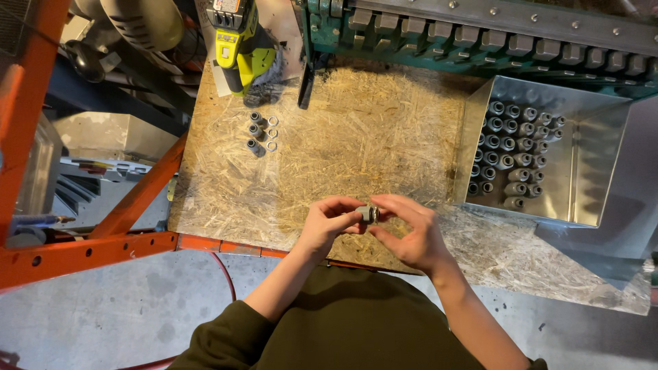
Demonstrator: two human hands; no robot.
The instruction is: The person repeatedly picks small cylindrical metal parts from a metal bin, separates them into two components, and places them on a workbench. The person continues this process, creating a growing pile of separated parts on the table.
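Note:
Over the near edge of a strand-board worktop (356,137), my left hand (327,223) and my right hand (411,233) meet on one small grey threaded fitting (368,214). Fingertips of both hands pinch it from either side, so most of it is hidden. Three more grey fittings (255,130) stand in a short column at the back left of the board, each with a small metal washer (273,133) beside it.
A shiny metal bin (603,164) at the right holds several rows of grey fittings (514,147). A yellow-green cordless drill (236,44) lies at the back left. A green metal machine (480,41) spans the back. Orange steel frame (82,253) runs at the left.

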